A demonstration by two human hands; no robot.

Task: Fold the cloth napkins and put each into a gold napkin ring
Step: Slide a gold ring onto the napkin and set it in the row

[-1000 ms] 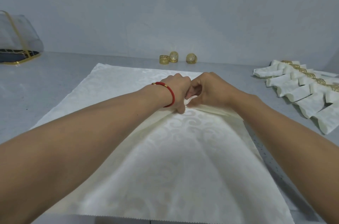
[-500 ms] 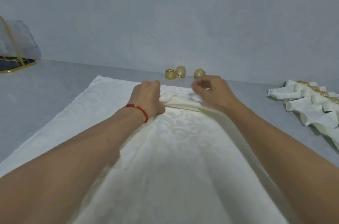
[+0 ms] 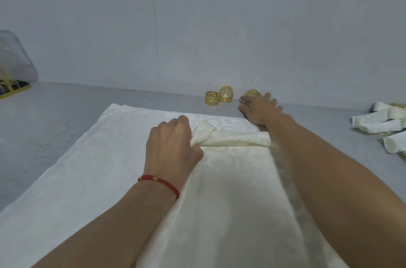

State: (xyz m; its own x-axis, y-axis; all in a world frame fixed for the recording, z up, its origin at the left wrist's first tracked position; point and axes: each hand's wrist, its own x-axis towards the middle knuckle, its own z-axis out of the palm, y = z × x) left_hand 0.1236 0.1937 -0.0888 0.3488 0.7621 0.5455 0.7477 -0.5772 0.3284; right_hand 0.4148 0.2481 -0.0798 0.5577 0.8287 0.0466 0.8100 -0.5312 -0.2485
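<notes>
Fingers of the right hand (image 3: 259, 107), spread and relaxed, have left the cream damask cloth napkin (image 3: 230, 179) and reached the rightmost gold openwork napkin ring (image 3: 253, 93) by the wall. The left hand (image 3: 171, 149) still clenches the napkin's gathered end mid-table.

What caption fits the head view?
Left hand grips the gathered napkin; right hand reaches for a gold napkin ring.
</notes>
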